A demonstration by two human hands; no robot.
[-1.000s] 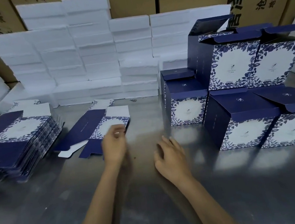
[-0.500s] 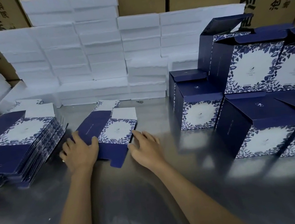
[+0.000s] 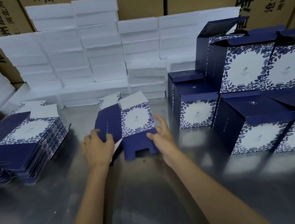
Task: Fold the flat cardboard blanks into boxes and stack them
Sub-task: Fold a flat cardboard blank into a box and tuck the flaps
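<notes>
While the left hand (image 3: pixel 97 148) and right hand (image 3: pixel 161 138) each keep a pinching grip on the blank (image 3: pixel 126 127) at mid-table (image 3: pixel 152 194), pressing opposite edges inward should square it.

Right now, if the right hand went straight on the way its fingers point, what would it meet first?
The right hand points up and away along the blank's right edge; beyond that, likely bare table, then the white foam blocks. Depth is unclear.
</notes>
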